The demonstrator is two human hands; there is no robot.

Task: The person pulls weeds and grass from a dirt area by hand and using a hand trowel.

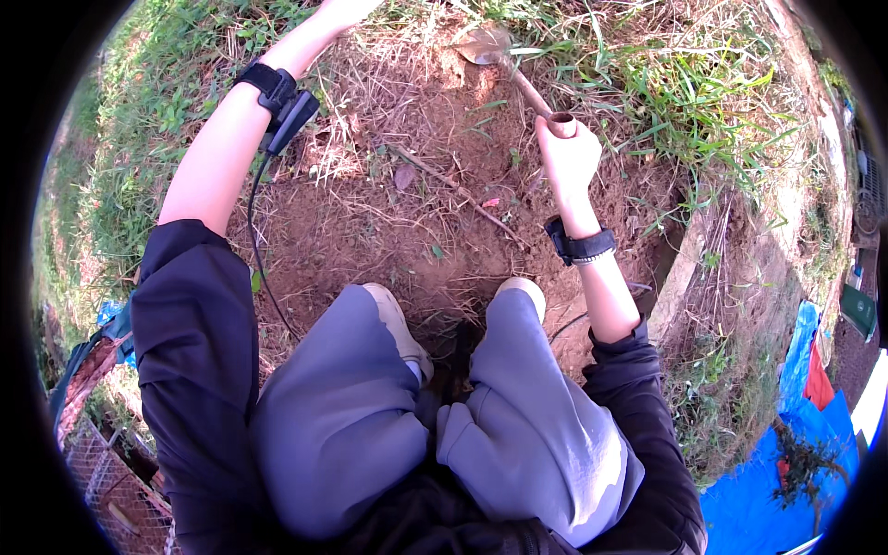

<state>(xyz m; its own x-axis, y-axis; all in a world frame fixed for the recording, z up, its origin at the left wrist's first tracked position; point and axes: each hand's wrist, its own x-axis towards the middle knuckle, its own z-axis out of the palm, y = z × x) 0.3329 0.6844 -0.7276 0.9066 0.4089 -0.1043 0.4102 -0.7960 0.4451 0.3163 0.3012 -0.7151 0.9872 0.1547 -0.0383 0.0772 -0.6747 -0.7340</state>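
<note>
My right hand [571, 162] is wrapped round the handle of a hand trowel [529, 91]. The round, hollow end of its brownish handle pokes out by my thumb. Its dull, rounded blade rests against soil and dry grass at the top of the view, slightly left of the hand. My left hand [350, 11] reaches to the top edge over the grass; its fingers are cut off by the frame. Bare reddish soil [453, 120] with straw lies between the two hands.
A thin dry stick [458, 190] and a brown leaf [404, 177] lie before my shoes [400, 324]. Green grass [684, 92] grows at right. A blue tarp [754, 504] spreads at lower right, a wire mesh [111, 472] at lower left. A cable [256, 245] hangs from my left wrist strap.
</note>
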